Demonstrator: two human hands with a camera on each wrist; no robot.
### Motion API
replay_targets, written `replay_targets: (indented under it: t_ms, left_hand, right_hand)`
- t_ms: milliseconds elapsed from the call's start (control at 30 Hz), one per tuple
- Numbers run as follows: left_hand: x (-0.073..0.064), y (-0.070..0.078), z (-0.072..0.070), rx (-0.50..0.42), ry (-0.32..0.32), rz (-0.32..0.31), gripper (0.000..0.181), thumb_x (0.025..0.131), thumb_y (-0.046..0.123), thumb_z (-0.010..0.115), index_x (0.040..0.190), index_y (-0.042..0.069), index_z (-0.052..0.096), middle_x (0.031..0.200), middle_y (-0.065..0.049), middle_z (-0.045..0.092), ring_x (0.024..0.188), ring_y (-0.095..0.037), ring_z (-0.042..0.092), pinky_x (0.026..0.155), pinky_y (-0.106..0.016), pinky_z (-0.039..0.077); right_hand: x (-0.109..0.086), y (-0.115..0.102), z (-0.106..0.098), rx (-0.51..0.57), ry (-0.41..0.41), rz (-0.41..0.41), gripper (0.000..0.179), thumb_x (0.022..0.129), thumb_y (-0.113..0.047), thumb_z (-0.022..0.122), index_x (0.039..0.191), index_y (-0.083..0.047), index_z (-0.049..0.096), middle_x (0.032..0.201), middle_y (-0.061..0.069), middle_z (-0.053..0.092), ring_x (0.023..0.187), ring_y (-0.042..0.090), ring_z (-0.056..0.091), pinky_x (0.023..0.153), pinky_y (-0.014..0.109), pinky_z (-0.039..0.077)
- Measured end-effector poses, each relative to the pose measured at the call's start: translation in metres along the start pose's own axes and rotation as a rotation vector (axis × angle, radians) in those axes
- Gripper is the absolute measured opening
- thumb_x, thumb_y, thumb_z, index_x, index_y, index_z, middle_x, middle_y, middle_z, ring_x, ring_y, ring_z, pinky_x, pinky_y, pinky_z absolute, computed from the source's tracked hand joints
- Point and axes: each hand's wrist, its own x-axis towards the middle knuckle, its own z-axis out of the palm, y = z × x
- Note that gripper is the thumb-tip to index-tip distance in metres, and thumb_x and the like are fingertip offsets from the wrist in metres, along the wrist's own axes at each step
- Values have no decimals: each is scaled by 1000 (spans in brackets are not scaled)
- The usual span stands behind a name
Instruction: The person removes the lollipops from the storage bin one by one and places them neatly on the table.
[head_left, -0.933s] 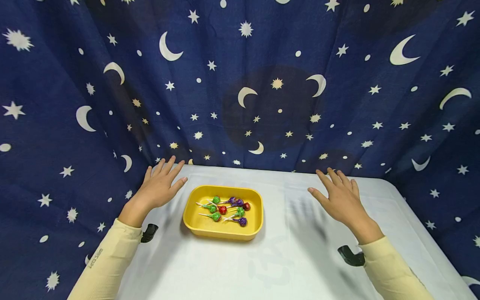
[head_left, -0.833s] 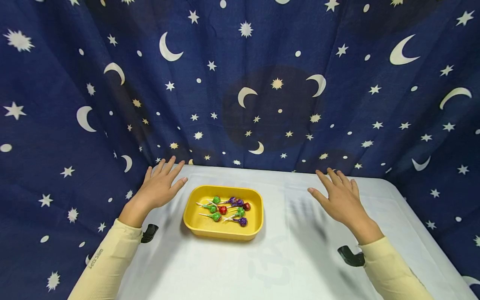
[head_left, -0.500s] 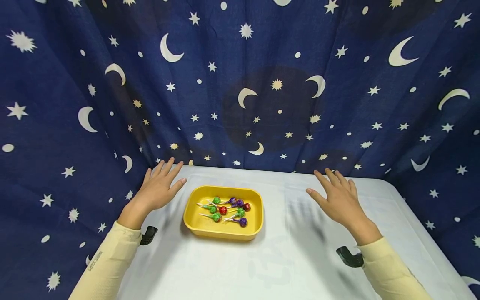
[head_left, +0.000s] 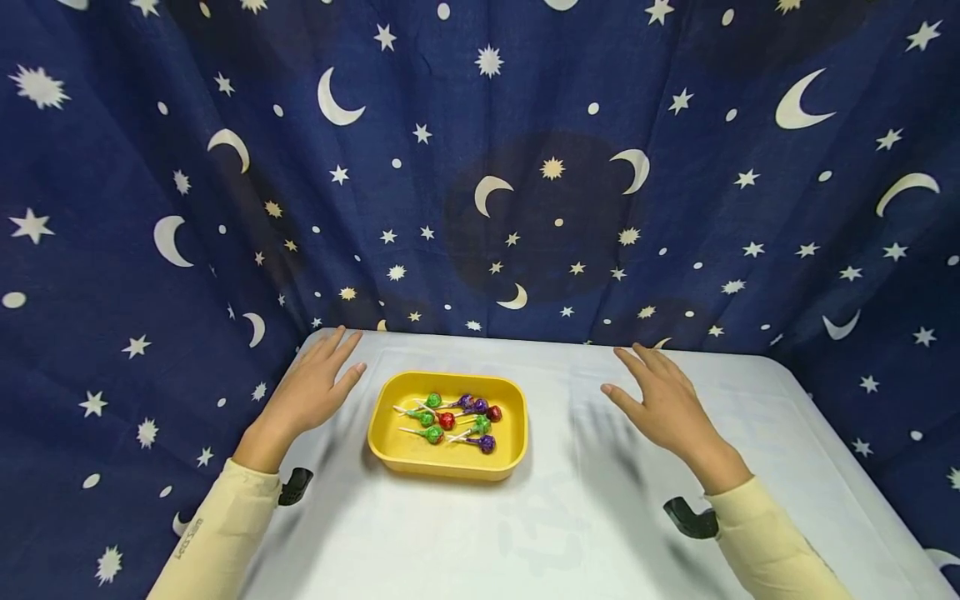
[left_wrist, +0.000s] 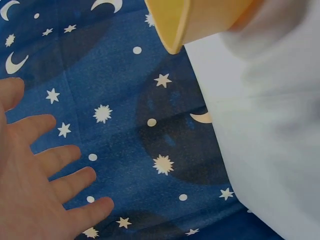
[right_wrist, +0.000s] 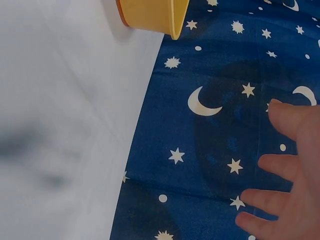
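A yellow tray (head_left: 397, 456) stands on the white-covered table, left of centre in the head view. Several wrapped lollipops lie inside it, among them a red lollipop (head_left: 446, 421), a green lollipop (head_left: 433, 434) and a purple lollipop (head_left: 486, 443). My left hand (head_left: 303, 396) is held over the table to the left of the tray, fingers spread and holding nothing. My right hand (head_left: 670, 412) hovers farther off on the tray's right, its fingers extended and nothing in it. In both wrist views the palms and spread fingers show apart from the tray.
A dark blue curtain (head_left: 420, 192) with moons and stars rises behind the table and along both sides. The white tablecloth (head_left: 450, 542) stretches in front of the tray. A black wrist mount (head_left: 296, 486) sits under the left cuff, another black mount (head_left: 690, 518) under the right.
Both hands have shifted slightly nearer to me, and the right hand also a little left toward the tray. The tray and lollipops stay in place.
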Motion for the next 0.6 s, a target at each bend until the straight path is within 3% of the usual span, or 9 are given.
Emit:
replay_targets:
  t_ms: [267, 600]
  left_hand:
    - [-7, -6, 13, -115, 55, 11, 58, 108, 31, 46, 159, 5, 32, 162, -28, 24, 147, -49, 24, 117, -65, 20]
    - [-14, -5, 34, -189, 33, -31, 58, 110, 35, 41, 160, 8, 31, 163, -23, 25, 148, -44, 25, 118, -63, 22]
  right_hand:
    - [0, -9, 13, 41, 28, -60, 65, 101, -43, 61, 150, -3, 46, 152, 30, 40, 140, 51, 33, 109, 71, 26]
    - [1, -24, 28, 77, 10, -54, 64, 101, -43, 61, 151, -5, 46, 150, 24, 47, 137, 47, 40, 109, 67, 32]
